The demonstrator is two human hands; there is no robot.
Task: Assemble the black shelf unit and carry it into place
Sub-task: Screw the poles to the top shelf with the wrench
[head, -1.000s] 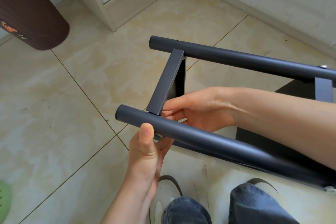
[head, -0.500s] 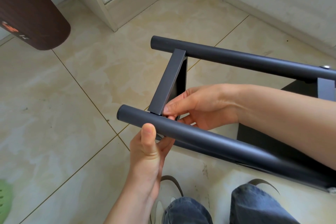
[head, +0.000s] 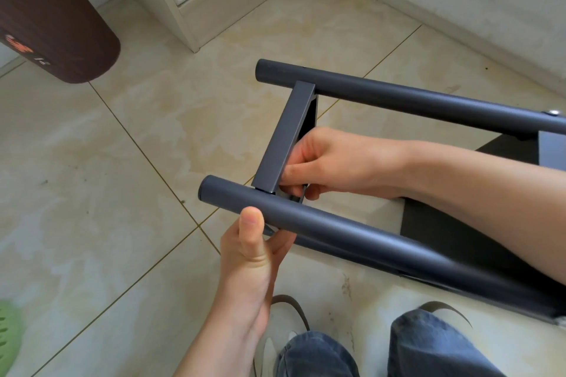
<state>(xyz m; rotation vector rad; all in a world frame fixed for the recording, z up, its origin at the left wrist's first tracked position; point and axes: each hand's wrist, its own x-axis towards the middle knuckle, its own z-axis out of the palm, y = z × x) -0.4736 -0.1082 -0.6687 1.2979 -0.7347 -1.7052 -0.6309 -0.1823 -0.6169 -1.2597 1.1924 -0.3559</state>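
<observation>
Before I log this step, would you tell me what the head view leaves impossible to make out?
- The joint between crossbar and near tube: the right hand covers it.
- Left hand grip: its fingers are behind the tube; only the thumb shows.
- The shelf unit's far end: cut off by the right edge.
- The brown bin: cut off by the top and left edges; its label is too small to read.

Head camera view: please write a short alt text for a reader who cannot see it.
Two bare hands work on a black shelf frame above a tiled floor. The left hand grips the near tube by its end, and the right hand pinches at the flat crossbar joining it.
</observation>
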